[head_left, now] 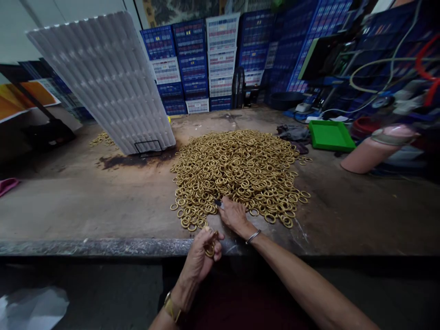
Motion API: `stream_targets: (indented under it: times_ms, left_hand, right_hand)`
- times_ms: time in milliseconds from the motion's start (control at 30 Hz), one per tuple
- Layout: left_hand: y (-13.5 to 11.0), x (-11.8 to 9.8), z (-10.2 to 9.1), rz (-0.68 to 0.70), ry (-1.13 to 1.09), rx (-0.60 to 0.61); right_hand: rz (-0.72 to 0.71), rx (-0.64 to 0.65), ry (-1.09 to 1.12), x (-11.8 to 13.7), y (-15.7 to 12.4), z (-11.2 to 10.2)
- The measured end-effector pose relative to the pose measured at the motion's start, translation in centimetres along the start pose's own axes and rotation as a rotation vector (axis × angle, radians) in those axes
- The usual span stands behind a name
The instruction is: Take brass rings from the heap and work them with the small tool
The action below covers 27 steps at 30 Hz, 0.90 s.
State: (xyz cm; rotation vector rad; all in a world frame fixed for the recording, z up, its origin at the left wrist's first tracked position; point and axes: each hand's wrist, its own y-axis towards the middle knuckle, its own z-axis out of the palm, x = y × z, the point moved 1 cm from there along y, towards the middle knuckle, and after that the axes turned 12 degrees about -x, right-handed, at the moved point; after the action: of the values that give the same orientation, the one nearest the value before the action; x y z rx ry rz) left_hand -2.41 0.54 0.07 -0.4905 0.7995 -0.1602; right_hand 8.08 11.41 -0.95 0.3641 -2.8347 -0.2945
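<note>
A large heap of brass rings (240,169) lies on the worn workbench (85,201). My left hand (202,256) is closed at the bench's front edge, holding several brass rings (209,250) stacked between its fingers. My right hand (233,214) rests at the near edge of the heap, fingers pinched around a small dark tool (217,203) whose tip touches the rings. A bracelet sits on my right wrist and a watch on my left.
A white ribbed tray (106,78) leans upright at the back left, with a few loose rings (101,139) beside it. A green tray (330,135) and a pink cylinder (374,149) lie at the right. Stacked blue and white crates (206,59) line the back.
</note>
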Motion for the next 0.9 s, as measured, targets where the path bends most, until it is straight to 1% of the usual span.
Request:
stream_targets:
  times_ms: [167,267,400,500,567,700,900]
  left_hand:
    - [0.4,0.1,-0.5,-0.112,-0.109,0.036]
    - [0.5,0.1,-0.6,-0.15,-0.127,0.009]
    - [0.7,-0.1,-0.5,-0.136,-0.114,-0.075]
    - [1.0,-0.4,-0.4,-0.113,-0.096,-0.115]
    - [1.2,-0.6,-0.3,-0.095,-0.072,-0.138]
    - [1.1,-0.6,0.1,-0.066,0.021,-0.163]
    - [1.1,-0.1,0.5,-0.041,0.134,-0.078]
  right_hand:
    - [0.002,0.02,-0.013,-0.4,0.2,0.2]
    - [-0.037,-0.001,0.048,-1.0,0.0,0.1]
    - [-0.113,-0.058,0.279,-1.6,-1.2,-0.4]
    - [-0.172,-0.104,0.461,-1.7,-2.6,-1.2]
    - [-0.192,-0.134,0.54,-1.6,-3.5,-1.7]
    - [-0.21,-0.149,0.616,-1.4,-4.5,-2.3]
    - [-0.222,-0.095,0.622,-1.1,-5.0,-2.3]
